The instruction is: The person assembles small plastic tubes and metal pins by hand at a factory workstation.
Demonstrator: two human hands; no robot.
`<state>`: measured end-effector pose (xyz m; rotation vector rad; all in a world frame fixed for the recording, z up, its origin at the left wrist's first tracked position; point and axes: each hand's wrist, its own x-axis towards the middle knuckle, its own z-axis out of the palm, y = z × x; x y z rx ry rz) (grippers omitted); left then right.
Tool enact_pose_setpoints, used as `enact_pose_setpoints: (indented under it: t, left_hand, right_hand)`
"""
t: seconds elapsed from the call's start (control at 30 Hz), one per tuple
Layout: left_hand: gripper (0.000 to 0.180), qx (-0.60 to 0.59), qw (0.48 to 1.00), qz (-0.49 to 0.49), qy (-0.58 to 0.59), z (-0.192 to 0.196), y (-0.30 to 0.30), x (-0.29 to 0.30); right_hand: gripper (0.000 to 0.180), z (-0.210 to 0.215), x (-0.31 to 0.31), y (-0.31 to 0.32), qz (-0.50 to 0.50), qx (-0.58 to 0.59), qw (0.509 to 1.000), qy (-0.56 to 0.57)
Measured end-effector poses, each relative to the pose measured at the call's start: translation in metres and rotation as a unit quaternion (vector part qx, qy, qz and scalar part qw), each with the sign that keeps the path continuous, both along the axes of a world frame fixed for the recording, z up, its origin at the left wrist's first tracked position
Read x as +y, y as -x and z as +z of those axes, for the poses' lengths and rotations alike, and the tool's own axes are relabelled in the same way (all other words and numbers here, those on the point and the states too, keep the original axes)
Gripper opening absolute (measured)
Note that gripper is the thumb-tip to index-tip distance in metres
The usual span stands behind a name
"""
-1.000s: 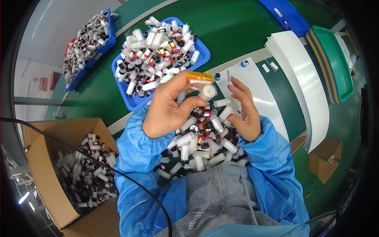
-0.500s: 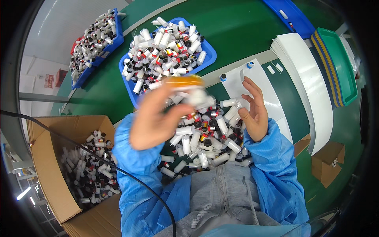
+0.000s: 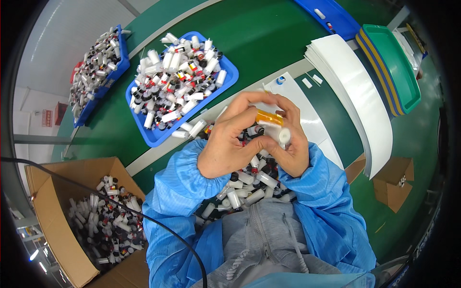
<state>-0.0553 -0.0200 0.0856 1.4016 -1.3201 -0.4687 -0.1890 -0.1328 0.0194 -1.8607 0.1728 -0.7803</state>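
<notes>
In front of my chest my two hands have come together over a small bottle (image 3: 269, 118) with a shiny amber-orange band. A pale round end (image 3: 285, 136) with a dark spot at its centre shows just below the band; whether it belongs to the same piece I cannot tell. My left hand (image 3: 235, 134) is closed on the bottle from the left, thumb reaching across. From the other side the fingers of my right hand (image 3: 295, 137) curl round it. Beneath them lies a heap of small white bottles (image 3: 254, 185), several with black or red parts, partly hidden by my hands.
Beyond my left hand stands a blue tray (image 3: 154, 139) piled with similar bottles; another blue tray (image 3: 124, 60) is farther left. A cardboard box (image 3: 62, 225) holds more. On the right are paper sheets (image 3: 355, 96) and stacked trays (image 3: 398, 77). A black cable (image 3: 158, 218) crosses the left.
My left hand has moved right with the orange-banded bottle and met my right hand, whose fingers have closed from open. The whole view has shifted somewhat.
</notes>
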Motion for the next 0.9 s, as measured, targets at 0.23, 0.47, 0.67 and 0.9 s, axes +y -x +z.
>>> enact_pose_setpoints:
  t: [0.23,0.47,0.67,0.9]
  left_hand:
    - [0.046,0.138,0.989,-0.008,-0.054,-0.051,0.001,-0.008]
    - [0.045,-0.007,0.99,0.006,-0.14,-0.048,0.013,-0.007]
    - [0.026,0.094,0.985,0.033,-0.14,-0.058,0.014,-0.006]
    - [0.018,0.088,0.982,0.078,-0.148,-0.046,0.017,-0.006]
  right_hand:
    - [0.044,-0.013,-0.016,0.004,0.021,-0.043,0.984,-0.174]
    - [0.043,-0.016,-0.018,0.002,0.185,-0.209,0.833,-0.478]
    - [0.046,-0.023,-0.031,0.007,0.134,-0.181,0.85,-0.477]
    - [0.038,-0.022,-0.033,0.013,0.117,-0.188,0.823,-0.524]
